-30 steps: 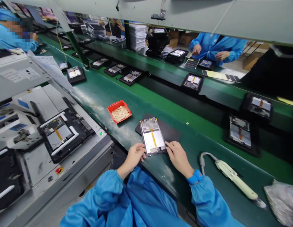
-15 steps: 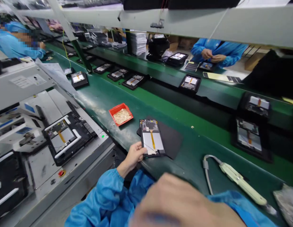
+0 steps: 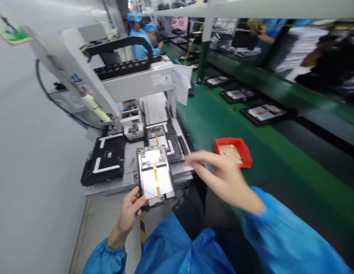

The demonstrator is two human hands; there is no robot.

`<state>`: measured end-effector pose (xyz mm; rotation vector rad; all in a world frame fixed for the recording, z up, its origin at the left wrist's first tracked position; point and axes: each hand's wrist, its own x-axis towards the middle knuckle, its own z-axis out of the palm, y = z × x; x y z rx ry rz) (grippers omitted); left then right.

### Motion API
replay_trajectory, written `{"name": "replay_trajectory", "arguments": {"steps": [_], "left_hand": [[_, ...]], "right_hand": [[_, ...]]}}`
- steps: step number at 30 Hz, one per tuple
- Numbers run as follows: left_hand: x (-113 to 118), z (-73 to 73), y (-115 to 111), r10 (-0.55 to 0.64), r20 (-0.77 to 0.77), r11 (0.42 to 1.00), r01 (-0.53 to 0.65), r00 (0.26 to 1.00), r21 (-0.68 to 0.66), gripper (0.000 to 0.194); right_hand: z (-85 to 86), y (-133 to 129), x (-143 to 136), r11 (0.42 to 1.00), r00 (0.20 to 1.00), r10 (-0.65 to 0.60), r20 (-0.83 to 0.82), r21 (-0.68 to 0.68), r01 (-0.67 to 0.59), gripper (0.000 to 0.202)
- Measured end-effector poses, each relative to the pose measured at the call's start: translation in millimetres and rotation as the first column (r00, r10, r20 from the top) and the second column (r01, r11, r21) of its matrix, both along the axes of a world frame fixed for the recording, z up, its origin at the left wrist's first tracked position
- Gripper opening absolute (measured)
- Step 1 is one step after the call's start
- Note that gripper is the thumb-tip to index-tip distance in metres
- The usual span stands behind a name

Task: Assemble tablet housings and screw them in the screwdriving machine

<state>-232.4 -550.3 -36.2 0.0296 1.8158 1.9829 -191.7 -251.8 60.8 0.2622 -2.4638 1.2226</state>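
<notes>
My left hand (image 3: 130, 208) grips the lower left corner of a tablet with its back off (image 3: 150, 182), thumb on top. White battery cells, an orange ribbon cable and a circuit board show inside it. The tablet is up in the air, in front of a bench machine. My right hand (image 3: 222, 182), smeared by motion, reaches leftward with fingers stretched out and no object visible in them. Just behind it stands a red tray (image 3: 247, 155) of small tan pieces. Beyond the held tablet, another opened tablet (image 3: 155, 141) lies in a black fixture (image 3: 173, 137) on the machine.
A second black fixture (image 3: 108, 156) with white L-shaped strips sits on the machine's left side. The white machine gantry (image 3: 139, 82) rises behind. Along the green bench (image 3: 205, 118) lie several opened tablets in black holders (image 3: 264, 113). Co-workers in blue (image 3: 139, 42) are farther back.
The view has swung left toward the machine. My left hand has lifted the tablet off the bench and carried it left. My right hand has moved forward, beside the red tray.
</notes>
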Motion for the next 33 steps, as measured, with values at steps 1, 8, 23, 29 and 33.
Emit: {"name": "replay_trajectory", "arguments": {"steps": [1,8,23,29,33], "left_hand": [[-4.4,-2.6,-15.3,0.094,0.000,0.996,-0.094,0.996,-0.004,0.042],[-13.7,-17.5,-68.3,0.384,0.038,0.923,-0.385,0.922,0.001,0.039],[-97.6,-29.8,-20.3,0.247,0.028,0.963,-0.248,0.969,0.109,0.035],[-168.6,-36.7,34.9,0.108,-0.065,0.994,-0.105,0.992,0.039,0.041],[-200.1,-39.8,68.3,0.034,-0.114,0.998,-0.040,0.993,-0.048,0.043]], "right_hand": [[-15.5,-11.5,-48.1,0.997,0.999,-0.041,0.031,0.066,0.039,0.032],[-108.9,-112.5,-258.7,0.848,0.926,-0.329,0.184,0.490,0.204,0.040],[-80.9,-33.4,-291.1,0.920,0.886,-0.391,0.251,0.115,0.374,0.036],[-79.9,26.0,-266.8,0.913,0.908,-0.325,0.265,-0.164,0.375,0.041],[-53.6,67.2,-231.6,0.852,0.918,-0.351,0.184,-0.344,0.394,0.049]]}}
